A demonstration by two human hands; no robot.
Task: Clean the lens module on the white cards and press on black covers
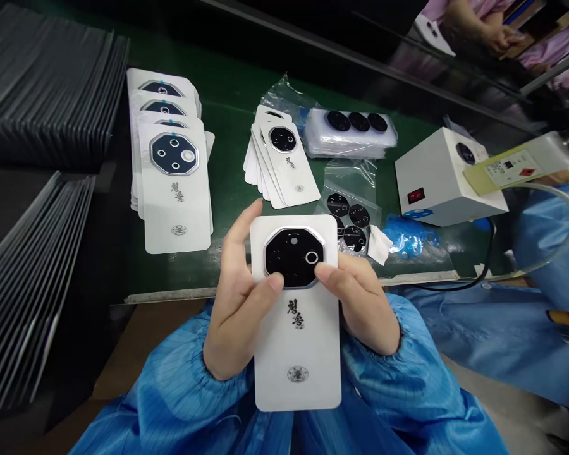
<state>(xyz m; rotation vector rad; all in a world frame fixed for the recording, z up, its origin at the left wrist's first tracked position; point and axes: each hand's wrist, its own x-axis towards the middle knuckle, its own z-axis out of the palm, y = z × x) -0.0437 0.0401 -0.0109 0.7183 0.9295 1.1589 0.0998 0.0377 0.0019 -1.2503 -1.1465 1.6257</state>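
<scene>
A white phone back cover point(313, 344) is held upright in front of me, close to my body. Near its top sits a black octagonal camera lens plate point(291, 253) in a silver frame, with dark lettering and an oval mark below. My left hand point(234, 309) grips the cover's left edge, its thumb on the plate's lower left. From the other side my right hand point(367, 303) holds the cover, thumb on the plate's lower right. The fingers behind the cover are hidden. Just beyond it lies a clear bag with several loose black lens plates point(359, 215).
Stacked white covers point(177, 212) stand at left, a smaller fanned pile point(291, 174) at centre. Behind are wrapped lens plates point(358, 121). A white switch box point(436, 180) and yellowish bottle point(512, 165) sit right, near blue film pieces point(410, 237). Dark racks point(47, 88) fill the left.
</scene>
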